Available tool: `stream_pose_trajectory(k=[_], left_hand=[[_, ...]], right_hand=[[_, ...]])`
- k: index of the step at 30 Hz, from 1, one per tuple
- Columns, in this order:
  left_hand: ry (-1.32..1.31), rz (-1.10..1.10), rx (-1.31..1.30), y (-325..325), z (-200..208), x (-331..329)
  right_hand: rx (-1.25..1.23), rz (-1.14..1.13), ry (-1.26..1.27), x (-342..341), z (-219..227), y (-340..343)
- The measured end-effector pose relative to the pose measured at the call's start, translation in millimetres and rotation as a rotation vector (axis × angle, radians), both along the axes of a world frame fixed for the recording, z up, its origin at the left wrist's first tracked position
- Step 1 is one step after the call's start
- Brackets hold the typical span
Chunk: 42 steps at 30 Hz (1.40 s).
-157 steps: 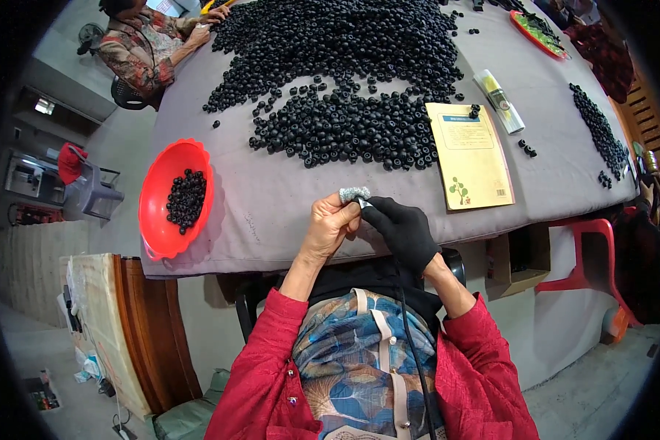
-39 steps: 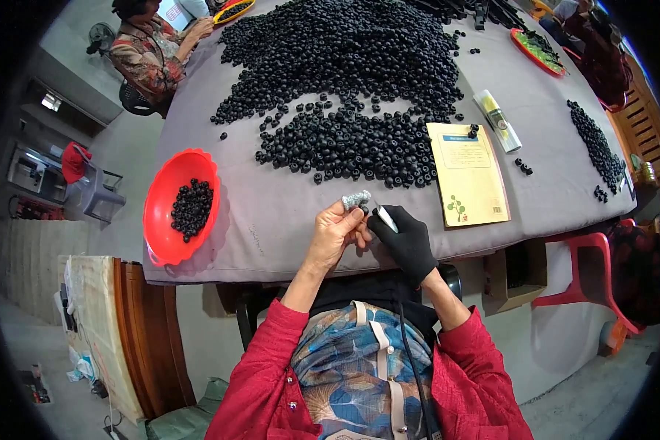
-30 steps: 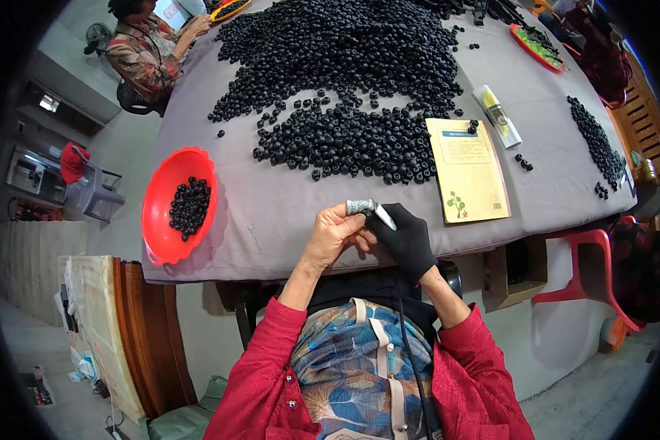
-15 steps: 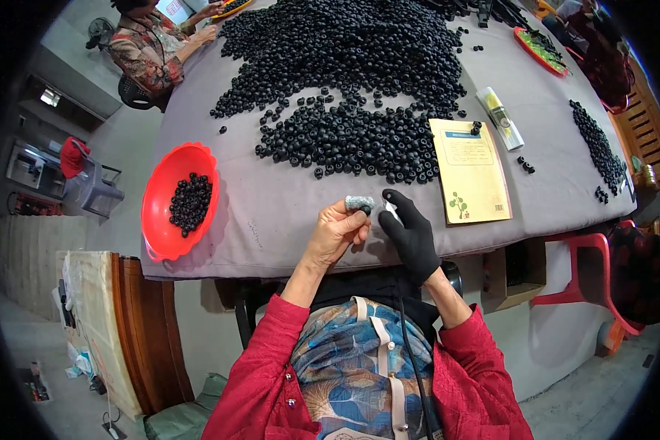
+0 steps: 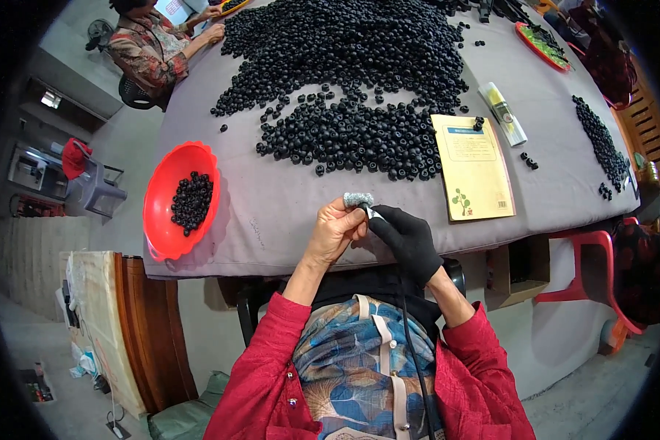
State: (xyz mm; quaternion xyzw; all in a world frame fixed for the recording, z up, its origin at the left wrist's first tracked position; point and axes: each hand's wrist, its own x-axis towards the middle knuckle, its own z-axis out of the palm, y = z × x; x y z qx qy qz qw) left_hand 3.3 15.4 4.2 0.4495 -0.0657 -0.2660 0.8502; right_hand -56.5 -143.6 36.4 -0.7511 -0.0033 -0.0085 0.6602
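Note:
My left hand, bare with a grey wrap around its index finger, pinches a small round black part, mostly hidden by the fingers. My right hand, in a black glove, is closed on a small pale, shiny blade-like tool, whose tip meets the black part. Both hands are held together above the table's near edge. Beyond them spreads a big heap of black ring-shaped parts. To the left, a red scalloped bowl contains more of these parts.
A yellow booklet lies right of the heap, beside a clear-and-yellow pack. More black parts lie at the right edge, with a red-rimmed tray farther back. Another person works at the far left corner. A red chair stands at right.
My right hand has moved left, bringing the small tool from just apart to against the black part in my left hand. The left hand has barely moved.

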Motion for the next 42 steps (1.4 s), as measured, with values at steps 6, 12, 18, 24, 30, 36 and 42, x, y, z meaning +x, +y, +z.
stream_pose_trajectory(k=[6, 12, 18, 24, 30, 36, 42], left_hand=[[0.051, 0.040, -0.056, -3.0, 2.3, -2.9], [0.081, 0.065, -0.058, -5.2, 3.6, -6.3], [0.105, 0.068, -0.071, -6.1, 4.1, -7.2], [0.073, 0.052, -0.061, -5.9, 3.4, -7.2], [0.055, 0.033, -0.049, -4.0, 1.0, -6.4], [0.086, 0.045, -0.050, -4.5, 3.3, -7.0], [0.048, 0.060, -0.052, -4.0, -2.5, -6.6]], right_hand=[[-0.003, 0.002, -0.017, 0.0, -2.1, 0.7], [-0.022, 0.011, -0.036, 0.8, -0.6, 0.9], [-0.040, 0.008, -0.030, 0.8, -2.7, 1.3], [-0.016, -0.003, -0.037, 0.9, -5.4, 1.0], [-0.049, 0.045, -0.009, 1.0, 5.3, -1.5], [-0.093, 0.069, 0.015, 1.7, 5.4, -2.7], [-0.105, 0.028, -0.083, 3.0, -2.8, -1.2]])
